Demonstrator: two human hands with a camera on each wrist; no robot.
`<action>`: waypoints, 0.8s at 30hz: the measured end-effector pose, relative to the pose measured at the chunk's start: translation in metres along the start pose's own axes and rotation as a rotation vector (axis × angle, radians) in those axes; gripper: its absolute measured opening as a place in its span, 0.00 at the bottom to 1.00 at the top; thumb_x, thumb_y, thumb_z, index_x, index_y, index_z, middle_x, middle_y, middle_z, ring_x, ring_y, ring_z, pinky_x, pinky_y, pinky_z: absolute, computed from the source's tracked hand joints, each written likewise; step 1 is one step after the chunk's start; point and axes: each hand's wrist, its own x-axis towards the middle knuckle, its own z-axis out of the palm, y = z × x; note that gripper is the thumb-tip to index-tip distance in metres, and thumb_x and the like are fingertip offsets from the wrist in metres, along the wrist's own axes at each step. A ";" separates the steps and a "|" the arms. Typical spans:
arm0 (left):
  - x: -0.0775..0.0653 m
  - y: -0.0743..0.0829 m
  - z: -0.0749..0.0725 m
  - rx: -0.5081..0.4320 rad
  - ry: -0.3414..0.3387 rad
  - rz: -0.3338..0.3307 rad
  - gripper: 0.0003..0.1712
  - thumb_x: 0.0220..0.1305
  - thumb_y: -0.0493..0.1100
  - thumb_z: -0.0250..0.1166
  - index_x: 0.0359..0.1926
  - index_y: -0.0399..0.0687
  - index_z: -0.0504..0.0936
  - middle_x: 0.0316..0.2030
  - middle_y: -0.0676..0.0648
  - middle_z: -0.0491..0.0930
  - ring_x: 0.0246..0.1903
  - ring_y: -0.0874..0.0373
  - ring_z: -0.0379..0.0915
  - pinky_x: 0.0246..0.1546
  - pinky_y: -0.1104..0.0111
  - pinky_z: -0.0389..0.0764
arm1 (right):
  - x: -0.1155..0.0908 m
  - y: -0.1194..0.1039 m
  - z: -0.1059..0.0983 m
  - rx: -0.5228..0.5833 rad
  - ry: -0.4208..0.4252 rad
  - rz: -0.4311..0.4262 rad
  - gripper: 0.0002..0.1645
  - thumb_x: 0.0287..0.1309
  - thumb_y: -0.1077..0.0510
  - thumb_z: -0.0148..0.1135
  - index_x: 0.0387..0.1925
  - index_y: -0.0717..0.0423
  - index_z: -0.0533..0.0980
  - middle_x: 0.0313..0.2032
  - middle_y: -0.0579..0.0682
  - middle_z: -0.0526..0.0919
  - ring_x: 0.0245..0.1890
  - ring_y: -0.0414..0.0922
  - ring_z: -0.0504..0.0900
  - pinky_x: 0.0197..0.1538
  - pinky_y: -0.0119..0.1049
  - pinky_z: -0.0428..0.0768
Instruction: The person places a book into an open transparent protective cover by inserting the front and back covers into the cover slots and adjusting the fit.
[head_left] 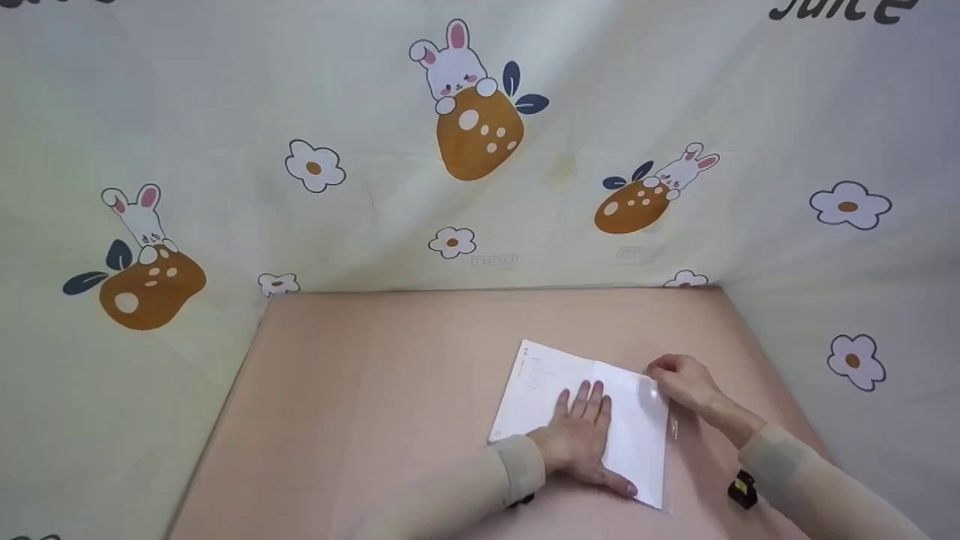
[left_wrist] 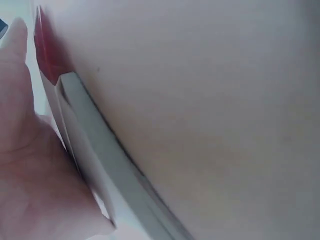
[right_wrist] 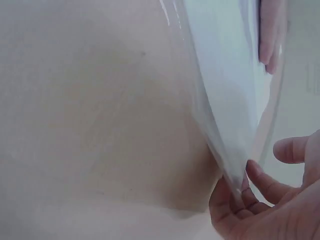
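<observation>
A white folded paper sheet lies on the pink table, partly inside a clear plastic sleeve. My left hand lies flat on the paper with straight fingers, pressing it down; the left wrist view shows the palm beside the paper's edge. My right hand pinches the far right corner of the clear sleeve; in the right wrist view its fingertips grip the sleeve's edge, lifted slightly off the table.
A cloth backdrop printed with rabbits and flowers walls the table on the back and both sides. A small black and yellow object sits by my right forearm. Bare tabletop stretches to the left.
</observation>
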 end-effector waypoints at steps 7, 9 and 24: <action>-0.002 -0.003 -0.002 -0.063 0.065 0.019 0.77 0.64 0.91 0.58 0.93 0.49 0.42 0.94 0.44 0.37 0.94 0.48 0.33 0.93 0.52 0.48 | -0.003 0.007 -0.012 0.348 -0.084 0.173 0.34 0.82 0.51 0.55 0.76 0.70 0.72 0.65 0.66 0.83 0.55 0.52 0.85 0.55 0.43 0.85; -0.003 -0.004 -0.007 -0.104 0.077 0.030 0.74 0.67 0.89 0.57 0.93 0.46 0.44 0.93 0.42 0.42 0.93 0.46 0.38 0.92 0.54 0.53 | -0.005 0.007 -0.016 0.442 -0.106 0.196 0.34 0.81 0.53 0.56 0.77 0.70 0.70 0.54 0.57 0.87 0.43 0.44 0.86 0.44 0.36 0.84; -0.006 0.000 -0.054 -0.316 0.222 0.059 0.32 0.75 0.73 0.65 0.52 0.50 0.84 0.35 0.53 0.86 0.33 0.62 0.81 0.34 0.72 0.80 | -0.015 -0.034 -0.023 0.664 -0.162 0.169 0.08 0.77 0.59 0.63 0.38 0.54 0.83 0.23 0.41 0.82 0.23 0.34 0.82 0.30 0.27 0.85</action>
